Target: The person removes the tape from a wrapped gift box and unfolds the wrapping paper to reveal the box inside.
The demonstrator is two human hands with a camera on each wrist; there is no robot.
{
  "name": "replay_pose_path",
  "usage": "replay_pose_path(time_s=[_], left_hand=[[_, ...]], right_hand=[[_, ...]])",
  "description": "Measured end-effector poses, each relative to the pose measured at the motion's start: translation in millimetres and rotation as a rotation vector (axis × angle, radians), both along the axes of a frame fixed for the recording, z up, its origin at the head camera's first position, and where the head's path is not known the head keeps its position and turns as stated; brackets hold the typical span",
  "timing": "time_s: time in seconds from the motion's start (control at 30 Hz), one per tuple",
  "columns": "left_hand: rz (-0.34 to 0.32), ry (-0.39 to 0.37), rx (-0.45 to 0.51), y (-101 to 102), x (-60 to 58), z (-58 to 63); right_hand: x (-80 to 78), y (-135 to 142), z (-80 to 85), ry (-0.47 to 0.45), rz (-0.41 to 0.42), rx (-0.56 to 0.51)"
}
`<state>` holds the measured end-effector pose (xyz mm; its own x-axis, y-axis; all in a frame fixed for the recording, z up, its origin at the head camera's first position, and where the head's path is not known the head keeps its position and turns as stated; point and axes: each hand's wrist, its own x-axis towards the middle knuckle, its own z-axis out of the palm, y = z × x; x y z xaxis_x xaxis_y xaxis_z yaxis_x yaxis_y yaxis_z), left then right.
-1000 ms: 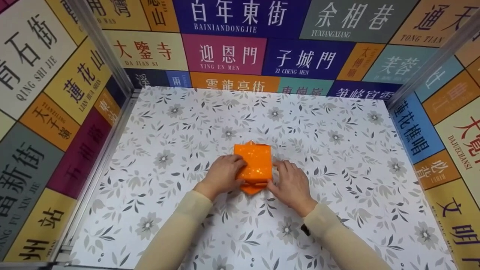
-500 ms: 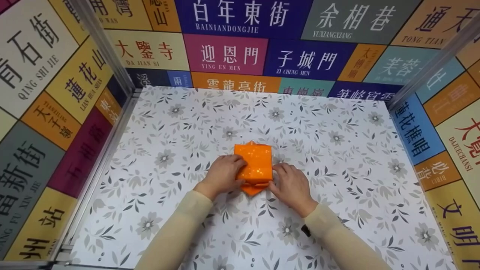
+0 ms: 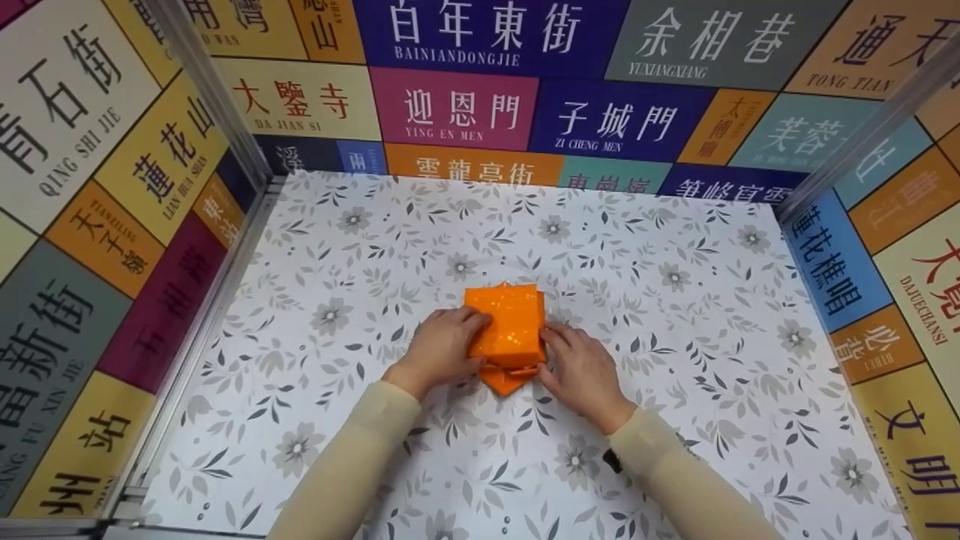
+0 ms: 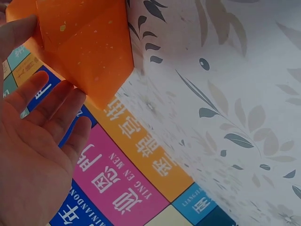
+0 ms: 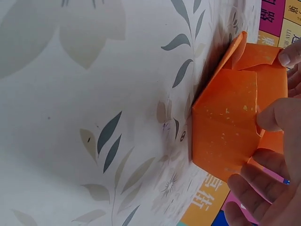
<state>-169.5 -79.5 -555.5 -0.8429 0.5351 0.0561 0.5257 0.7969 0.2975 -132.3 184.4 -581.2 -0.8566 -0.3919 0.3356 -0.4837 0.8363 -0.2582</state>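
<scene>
An orange folded-paper box (image 3: 504,324) with gold flecks sits on the patterned tabletop in the head view, a pointed flap jutting toward the person. My left hand (image 3: 444,343) holds its left side, thumb near the front edge and fingertips over the top. On the opposite side my right hand (image 3: 585,371) pinches the box's edge between thumb and fingers. In the left wrist view, the left hand's thumb and fingertips (image 4: 77,95) touch the paper's faces. The right wrist view shows layered folds and a raised flap; the right thumb (image 5: 272,115) lies against the paper (image 5: 225,122).
A white sheet with grey leaves and flowers (image 3: 330,315) covers the table. Panels with colourful street-name signs (image 3: 457,112) stand at the back and both sides, with metal posts (image 3: 217,97) at the corners.
The top of the paper box has shifted slightly left and tilted, showing more of its right side. My right fingertips have moved slightly left onto it. The left hand has barely moved.
</scene>
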Motion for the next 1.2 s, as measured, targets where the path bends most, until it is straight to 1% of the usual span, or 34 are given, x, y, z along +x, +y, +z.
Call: replay_pose_path(time_s=[0.1, 0.3, 0.43, 0.5, 0.67, 0.77, 0.83, 1.0, 1.1, 1.2], left_hand=[[-0.001, -0.003, 0.017, -2, -0.3, -0.6], [0.011, -0.008, 0.037, -3, 1.0, -1.1], [0.019, 0.023, 0.038, -2, 1.8, -0.9], [0.006, 0.047, 0.024, -1, 2.7, 0.1], [-0.053, 0.108, -0.028, 3, 6.1, 3.4], [-0.059, 0.124, -0.043, 3, 6.4, 4.8], [-0.050, 0.121, -0.044, 3, 5.7, 5.6], [-0.008, 0.118, -0.012, -1, 3.5, 8.2], [0.027, 0.169, 0.020, -3, 2.4, 9.4], [0.086, 0.255, 0.050, -6, 1.3, 10.3]], right_hand=[[-0.3, 0, 0.8, -0.013, 0.006, 0.004], [-0.1, -2, 0.9, -0.008, 0.032, 0.006], [-0.2, -2, 0.9, -0.009, 0.038, 0.007], [-0.3, -2, 1.2, -0.016, 0.039, 0.011], [-0.7, -3, 2.9, -0.037, 0.036, 0.024], [-0.8, -4, 4.0, -0.051, 0.030, 0.032], [-0.9, -4, 4.2, -0.058, 0.026, 0.038], [-0.9, -4, 4.5, -0.063, 0.028, 0.044], [-1.2, -4, 4.6, -0.062, 0.029, 0.041], [-1.5, -4, 4.7, -0.071, 0.025, 0.040]])
